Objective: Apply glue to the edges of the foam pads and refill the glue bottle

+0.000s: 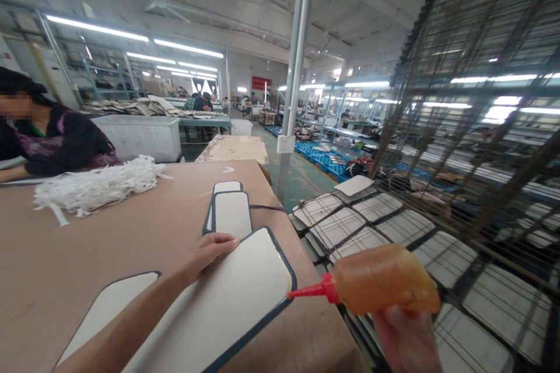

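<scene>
My left hand (217, 249) grips the upper left edge of a large white panel (227, 297) with rounded corners and a dark border, its fingers pinched over the rim. The panel is tilted above the brown table. In my right hand (406, 332) is a squeeze bottle (380, 280) of amber liquid that looks like glue, lying nearly level. Its red nozzle (312, 289) points left, and the tip meets the panel's dark border at the right corner. A thin shiny line runs along that border above the tip.
Smaller dark-edged panels (231, 213) lie farther up the brown table (184, 186), another panel (116, 303) at left. White strips (100, 183) are heaped near a co-worker (56, 128). Right of the table, a wire rack (389, 227) carries several panels; a metal post (291, 81) stands behind.
</scene>
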`<action>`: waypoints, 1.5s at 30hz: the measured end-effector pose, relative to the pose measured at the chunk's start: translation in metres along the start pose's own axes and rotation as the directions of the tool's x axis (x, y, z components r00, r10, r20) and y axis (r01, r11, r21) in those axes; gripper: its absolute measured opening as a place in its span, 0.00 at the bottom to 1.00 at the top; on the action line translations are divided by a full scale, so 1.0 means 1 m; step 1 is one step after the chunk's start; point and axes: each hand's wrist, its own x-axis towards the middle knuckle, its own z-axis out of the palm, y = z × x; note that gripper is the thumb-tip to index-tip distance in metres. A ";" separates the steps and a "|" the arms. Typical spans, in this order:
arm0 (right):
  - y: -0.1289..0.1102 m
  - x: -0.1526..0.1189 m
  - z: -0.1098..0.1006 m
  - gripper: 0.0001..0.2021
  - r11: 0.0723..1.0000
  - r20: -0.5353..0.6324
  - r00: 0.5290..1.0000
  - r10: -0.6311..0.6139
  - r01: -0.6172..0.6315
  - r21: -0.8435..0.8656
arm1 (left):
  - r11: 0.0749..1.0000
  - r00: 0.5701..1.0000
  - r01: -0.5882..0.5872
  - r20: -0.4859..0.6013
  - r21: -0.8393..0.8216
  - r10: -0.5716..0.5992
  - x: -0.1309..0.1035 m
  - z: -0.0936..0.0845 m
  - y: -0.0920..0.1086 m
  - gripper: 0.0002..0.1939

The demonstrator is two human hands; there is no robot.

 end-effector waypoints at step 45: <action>0.029 0.002 0.035 0.33 0.997 -0.068 0.995 0.071 -0.069 0.031 | 0.942 0.994 0.093 -0.017 -0.321 -0.104 0.027 -0.002 -0.036 0.15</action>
